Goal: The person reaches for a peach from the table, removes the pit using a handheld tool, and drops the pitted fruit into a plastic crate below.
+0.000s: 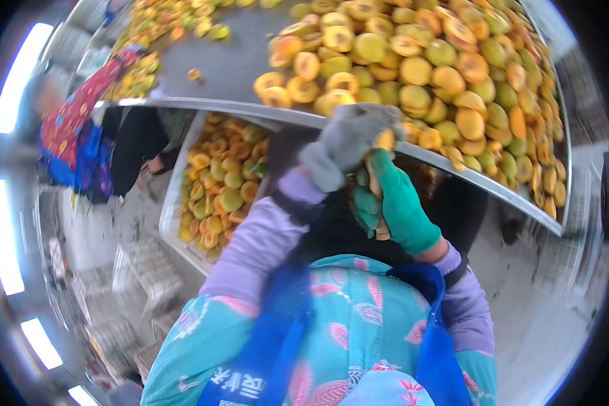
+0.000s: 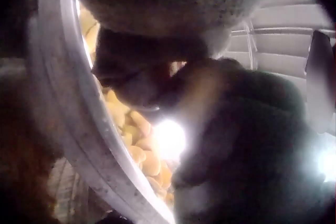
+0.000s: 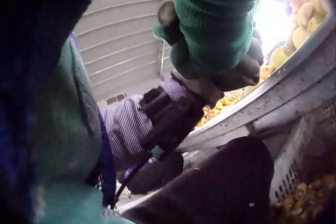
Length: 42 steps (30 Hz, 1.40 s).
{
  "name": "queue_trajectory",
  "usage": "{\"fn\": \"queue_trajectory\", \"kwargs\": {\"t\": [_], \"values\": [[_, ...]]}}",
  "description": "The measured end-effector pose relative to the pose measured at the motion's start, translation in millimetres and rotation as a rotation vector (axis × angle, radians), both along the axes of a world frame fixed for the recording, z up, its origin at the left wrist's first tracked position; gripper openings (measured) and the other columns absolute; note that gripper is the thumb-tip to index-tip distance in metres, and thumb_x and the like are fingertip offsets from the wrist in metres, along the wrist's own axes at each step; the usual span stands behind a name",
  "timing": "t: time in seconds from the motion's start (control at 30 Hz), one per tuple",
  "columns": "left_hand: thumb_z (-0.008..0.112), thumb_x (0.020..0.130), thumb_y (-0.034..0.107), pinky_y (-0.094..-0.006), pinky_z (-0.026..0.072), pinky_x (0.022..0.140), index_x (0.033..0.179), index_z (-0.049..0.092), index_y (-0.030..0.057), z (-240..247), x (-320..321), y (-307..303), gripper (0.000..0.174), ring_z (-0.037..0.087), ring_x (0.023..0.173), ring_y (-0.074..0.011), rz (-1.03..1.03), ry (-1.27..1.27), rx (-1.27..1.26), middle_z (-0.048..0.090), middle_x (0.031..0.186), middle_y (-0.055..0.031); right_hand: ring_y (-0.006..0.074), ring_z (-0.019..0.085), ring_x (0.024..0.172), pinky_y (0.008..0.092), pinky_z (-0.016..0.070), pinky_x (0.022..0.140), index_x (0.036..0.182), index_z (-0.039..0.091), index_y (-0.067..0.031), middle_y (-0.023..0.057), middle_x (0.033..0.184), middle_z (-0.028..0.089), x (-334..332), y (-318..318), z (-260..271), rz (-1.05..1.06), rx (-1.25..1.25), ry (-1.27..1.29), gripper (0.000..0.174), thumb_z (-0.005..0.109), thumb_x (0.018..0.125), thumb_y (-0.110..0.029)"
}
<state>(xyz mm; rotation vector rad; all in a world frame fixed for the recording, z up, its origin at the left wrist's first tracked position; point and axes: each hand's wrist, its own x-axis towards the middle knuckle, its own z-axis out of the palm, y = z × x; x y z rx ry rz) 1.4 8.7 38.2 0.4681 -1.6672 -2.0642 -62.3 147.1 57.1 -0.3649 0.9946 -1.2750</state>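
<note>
In the head view my left hand (image 1: 352, 139), in a grey knit glove, holds a yellow-orange piece of stone fruit (image 1: 384, 140) at the table's near edge. Just below it, my right hand (image 1: 402, 203), in a green glove, grips a tool by its wooden handle (image 1: 382, 232). The tool's working end is hidden between the hands. The rounded handle end (image 3: 168, 14) sticks out of the green glove in the right wrist view. Close together in the left wrist view are the grey glove (image 2: 178, 3) and the dark, shadowed green glove (image 2: 252, 129).
A metal-edged table (image 1: 230, 107) bears a heap of halved peach-like fruit (image 1: 446, 74). Under its edge stands a white crate (image 1: 172, 210) of more halves. Another person (image 1: 81, 128) sits at the left, reaching onto the table. Stacked crates (image 1: 149, 277) stand on the floor.
</note>
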Motion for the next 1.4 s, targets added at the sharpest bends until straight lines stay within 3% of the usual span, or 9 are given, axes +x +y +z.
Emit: {"fn": "queue_trajectory", "kwargs": {"t": [0.17,0.4,0.47,0.57,0.63,0.8,0.83,1.13,1.4], "values": [[0.05,0.099,0.03,-0.0301,0.0524,0.064,0.104,0.06,-0.0007,6.1,12.5,-4.9,0.032,0.062,0.071,-0.0177,0.011,0.11,0.226,0.066,0.084,-0.0098,0.0083,0.031,0.038,0.0237,0.0284,0.042,0.088,0.051,-0.0169,-0.0085,0.052,0.034,1.5,-12.1,2.5,0.168,-0.101,-0.825,0.041,0.035,0.101,-0.052],[0.044,0.099,0.034,-0.0332,0.0524,0.064,0.102,0.06,0.0067,-22.4,107.1,-23.2,0.031,0.062,0.072,-0.0226,0.236,0.559,0.933,0.064,0.089,-0.012,0.0084,0.034,0.04,0.0238,0.03,0.042,0.086,0.05,-0.0152,-0.0049,0.052,0.036,14.3,-16.4,9.2,0.409,-0.072,-0.898,0.044,0.037,0.1,-0.055],[0.053,0.094,0.035,-0.0348,0.0516,0.064,0.11,0.061,0.0086,-6.5,167.4,-33.9,0.032,0.062,0.078,-0.0239,0.807,-0.06,0.673,0.064,0.094,-0.0131,0.0096,0.035,0.04,0.0246,0.0318,0.042,0.087,0.05,-0.0146,-0.0041,0.052,0.037,-2.1,2.2,2.3,0.3,-0.039,-0.729,0.045,0.038,0.099,-0.056],[0.063,0.085,0.03,-0.0375,0.0511,0.072,0.109,0.065,0.0085,-9.8,208.1,-73.7,0.032,0.063,0.084,-0.0274,0.61,-1.109,-0.705,0.065,0.096,-0.0153,0.0105,0.038,0.042,0.0254,0.033,0.04,0.086,0.05,-0.0145,-0.0026,0.056,0.041,-27.2,10.8,-37.4,-0.001,0.253,-0.658,0.044,0.043,0.097,-0.056],[0.068,0.08,0.023,-0.0373,0.0506,0.078,0.102,0.066,0.0072,36.9,145.8,-76.0,0.028,0.064,0.086,-0.0291,0.783,-0.877,-1.04,0.065,0.092,-0.0135,0.0109,0.043,0.044,0.0257,0.0348,0.039,0.086,0.051,-0.0141,-0.0015,0.058,0.045,-29.5,12.1,-62.9,-0.053,0.399,-0.566,0.04,0.044,0.098,-0.052],[0.068,0.075,0.026,-0.0475,0.0486,0.079,0.1,0.069,0.0062,21.6,71.7,-143.2,0.032,0.063,0.088,-0.0394,0.082,-1.014,-1.213,0.067,0.089,-0.017,0.01,0.045,0.042,0.0248,0.0378,0.037,0.09,0.053,-0.0102,-0.0009,0.056,0.047,-14.1,1.3,1.0,-0.028,0.233,0.162,0.043,0.045,0.098,-0.052],[0.068,0.081,0.022,-0.0348,0.0499,0.074,0.108,0.066,0.0054,18.0,70.9,-153.0,0.032,0.063,0.082,-0.0246,-0.014,-1.04,-1.277,0.066,0.088,-0.0096,0.0103,0.047,0.043,0.0254,0.0377,0.037,0.088,0.052,-0.0098,-0.0003,0.055,0.047,-15.7,-1.7,2.8,-0.047,0.211,0.212,0.043,0.045,0.098,-0.05],[0.053,0.098,0.028,-0.0255,0.0511,0.074,0.121,0.056,-0.0015,41.1,75.1,-57.5,0.037,0.063,0.087,-0.0144,0.294,-0.058,0.038,0.065,0.103,-0.0102,0.0363,0.057,0.052,0.0442,0.0438,0.047,0.092,0.055,-0.0023,0.0197,0.061,0.057,9.5,-66.5,-10.8,-0.366,-0.58,1.48,0.027,0.06,0.094,-0.029],[0.046,0.101,0.041,-0.033,0.0515,0.088,0.123,0.053,-0.0034,9.2,40.2,-23.3,0.05,0.064,0.099,-0.0256,0.164,0.248,0.334,0.062,0.115,-0.0172,0.0396,0.06,0.058,0.0477,0.0449,0.049,0.092,0.057,0.0002,0.0217,0.065,0.06,-0.1,-49.8,-29.3,-0.324,-0.44,1.389,0.035,0.056,0.096,-0.034]]}}
